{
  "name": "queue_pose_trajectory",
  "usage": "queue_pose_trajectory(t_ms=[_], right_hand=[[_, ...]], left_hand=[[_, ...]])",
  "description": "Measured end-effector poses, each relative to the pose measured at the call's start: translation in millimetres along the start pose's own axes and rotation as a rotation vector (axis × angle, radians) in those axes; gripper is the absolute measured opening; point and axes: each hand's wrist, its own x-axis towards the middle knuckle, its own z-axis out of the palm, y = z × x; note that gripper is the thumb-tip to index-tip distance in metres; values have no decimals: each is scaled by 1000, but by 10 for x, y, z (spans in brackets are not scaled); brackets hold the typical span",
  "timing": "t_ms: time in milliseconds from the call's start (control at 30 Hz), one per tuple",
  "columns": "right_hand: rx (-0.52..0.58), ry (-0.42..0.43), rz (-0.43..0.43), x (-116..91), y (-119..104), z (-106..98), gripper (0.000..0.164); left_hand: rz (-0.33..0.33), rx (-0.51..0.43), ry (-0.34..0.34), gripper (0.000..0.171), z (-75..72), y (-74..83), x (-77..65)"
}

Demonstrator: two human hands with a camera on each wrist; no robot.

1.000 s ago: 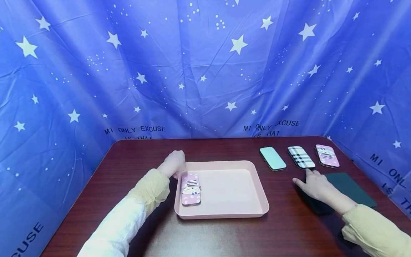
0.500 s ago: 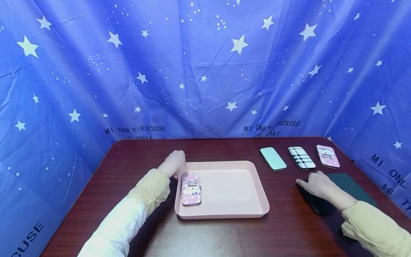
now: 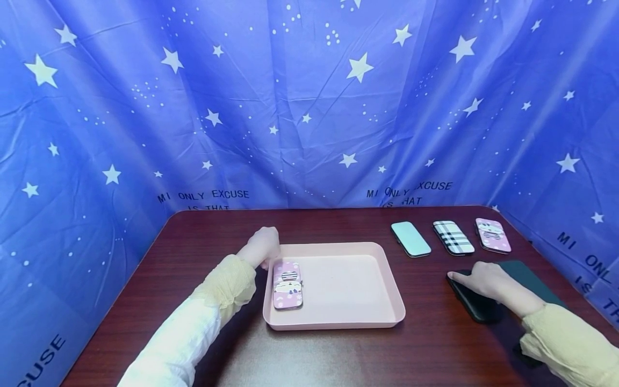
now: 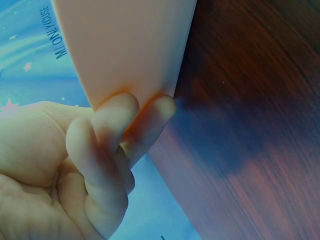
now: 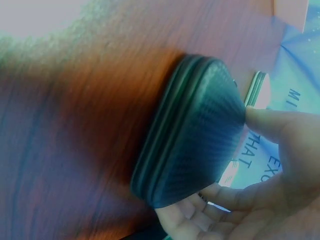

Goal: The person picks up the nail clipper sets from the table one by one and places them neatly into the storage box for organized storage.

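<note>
My right hand grips a black clasp case at the right of the table, thumb on one long edge and fingers on the other. In the right wrist view the case's ridged side faces the camera. My left hand pinches the back left corner of a pale pink tray; the left wrist view shows curled fingers against the tray's outer wall, with the thumb hidden behind its rim. Inside the tray, along its left side, lies a pink patterned clasp case.
Behind my right hand, a mint case, a black-and-white plaid case and another pink case lie in a row. A dark green flat sheet is partly under my right arm. A starry blue curtain hangs behind the table.
My right hand has drawn back from beside the plaid case and now holds the black case, its thumb along the near-left edge. My left hand and the tray have stayed in place.
</note>
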Motion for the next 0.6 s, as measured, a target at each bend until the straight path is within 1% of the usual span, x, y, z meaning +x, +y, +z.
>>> queue_pose_trajectory(t_ms=[100,200,333,400,433,500,600], right_hand=[[59,-7,28,-13,7,-8,71],[78,-8,50,-14,13,-24,73],[98,-6,80,-8,22,-49,82],[112,-1,85,-10,28,-61,81],[123,5,83,-12,34,-65,79],[148,15,76,-18,45,-73,69],[184,26,40,-24,71,-65,54]], left_hand=[[-1,-8,0,18,0,-3,1],[1,-7,-1,17,-2,-3,5],[2,-3,0,16,-5,-1,5],[3,-1,1,16,-4,-1,5],[3,-2,1,16,-4,-1,4],[3,-5,1,15,-3,-2,4],[0,-8,-3,14,-1,-2,7]])
